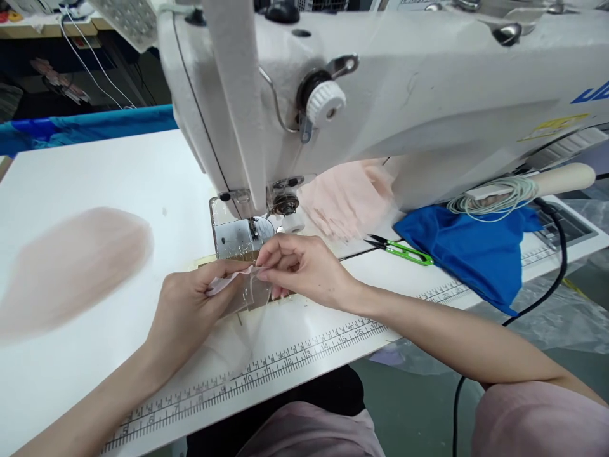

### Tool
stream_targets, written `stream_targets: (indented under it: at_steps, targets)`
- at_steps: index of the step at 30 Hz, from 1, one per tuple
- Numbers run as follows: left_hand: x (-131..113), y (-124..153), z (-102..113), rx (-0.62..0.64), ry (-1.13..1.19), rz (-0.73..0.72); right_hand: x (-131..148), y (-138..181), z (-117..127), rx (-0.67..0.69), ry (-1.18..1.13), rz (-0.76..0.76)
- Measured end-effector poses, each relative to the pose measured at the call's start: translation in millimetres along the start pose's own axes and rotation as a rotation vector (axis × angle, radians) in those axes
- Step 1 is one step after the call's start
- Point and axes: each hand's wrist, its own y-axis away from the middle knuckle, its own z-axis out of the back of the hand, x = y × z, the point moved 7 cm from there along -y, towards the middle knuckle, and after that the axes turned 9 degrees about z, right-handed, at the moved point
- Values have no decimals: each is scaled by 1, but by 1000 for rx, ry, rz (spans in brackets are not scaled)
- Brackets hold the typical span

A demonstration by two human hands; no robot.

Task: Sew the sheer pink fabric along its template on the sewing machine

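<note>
My left hand [193, 308] pinches a piece of thin, sheer pale pink fabric [231, 279] between thumb and fingers. My right hand [309, 270] has its fingertips closed on the other end of the same edge, so the fabric is stretched between both hands. The sheer part hangs down toward the table's front edge. Just behind the fingers are the needle plate [233, 238] and presser foot [254, 228] of a white sewing machine [404, 82]. Fine threads show around the plate.
Pale pink fabric pieces [349, 197] lie under the machine arm, with green-handled thread snips [402, 249] and blue cloth [469, 247] to the right. Another sheer piece [80, 266] lies on the left. A printed ruler [266, 371] runs along the table's front edge.
</note>
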Motion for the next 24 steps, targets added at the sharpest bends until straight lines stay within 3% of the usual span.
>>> stream_targets:
  at_steps: [8, 24]
  targets:
    - [-2, 2, 4, -74, -9, 23, 18, 0, -1, -5, 245, 200]
    - [-5, -1, 2, -27, 13, 42, 22, 1, 0, -36, 267, 244]
